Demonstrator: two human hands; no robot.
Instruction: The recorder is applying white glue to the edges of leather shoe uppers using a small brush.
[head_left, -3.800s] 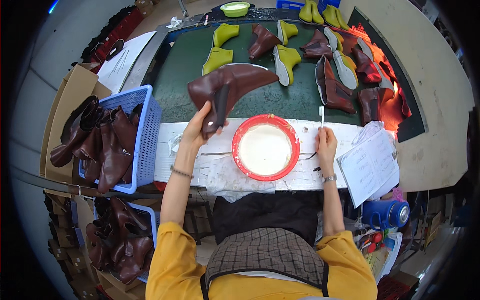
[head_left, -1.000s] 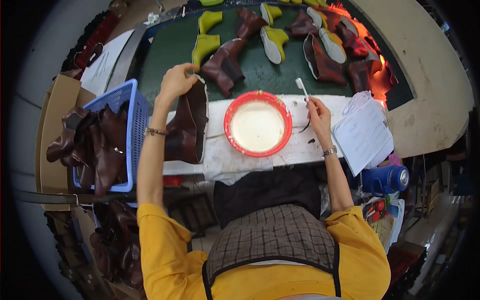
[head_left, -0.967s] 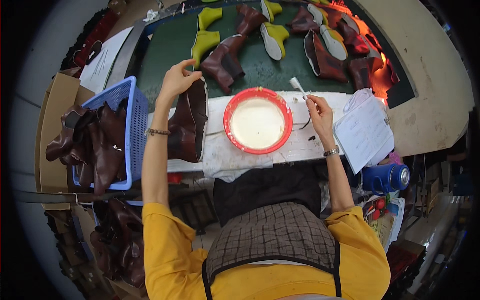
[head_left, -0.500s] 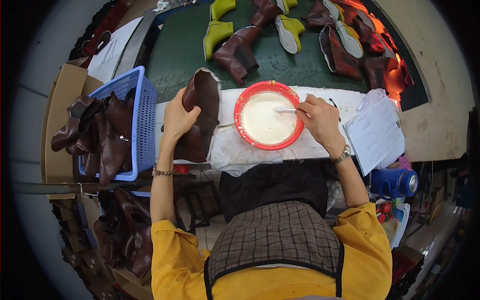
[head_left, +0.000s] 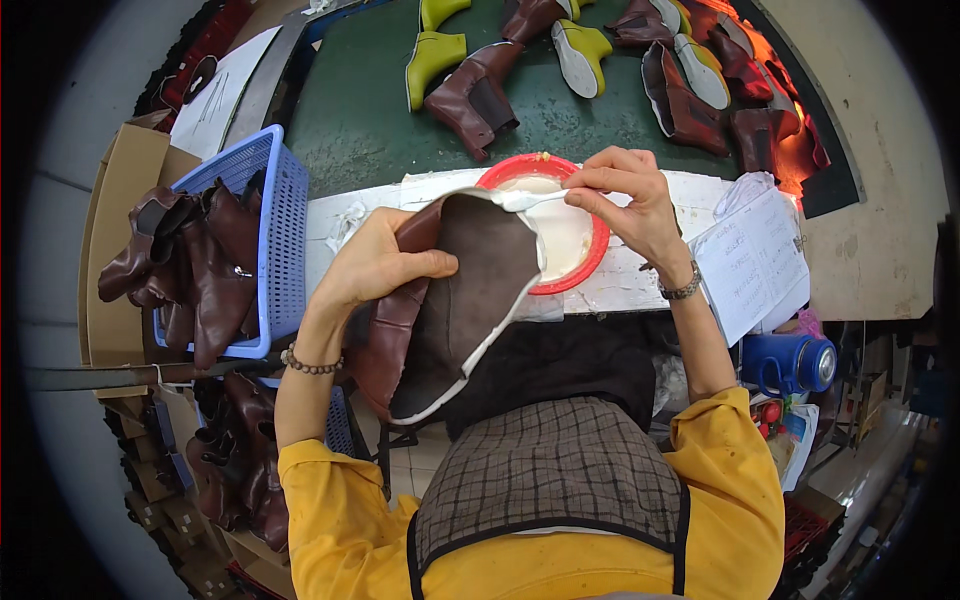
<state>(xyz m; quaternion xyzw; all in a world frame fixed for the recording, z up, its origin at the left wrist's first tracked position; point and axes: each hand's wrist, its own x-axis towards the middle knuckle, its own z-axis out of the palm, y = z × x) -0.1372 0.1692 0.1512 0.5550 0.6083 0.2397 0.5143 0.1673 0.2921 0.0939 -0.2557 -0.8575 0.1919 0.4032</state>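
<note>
At your far left, the blue perforated plastic basket (head_left: 285,235) of brown boots stands well apart from the work; hold the wet edge clear of it. Your left hand (head_left: 375,262) grips the brown leather boot upper (head_left: 485,255), thumb inside the opening, fingers mostly hidden behind; a firm grip there should stop the soft leather folding. The boot is raised in front of you, its pale, curving edge (head_left: 470,362) facing up, partly covering the round red plastic bowl (head_left: 601,245) of white liquid. The slim white brush (head_left: 548,197) appears to meet that edge's upper corner; light, even strokes would suit it best. Your right hand (head_left: 635,200) pinches the handle between thumb and fingers; steer gently from the wrist.
</note>
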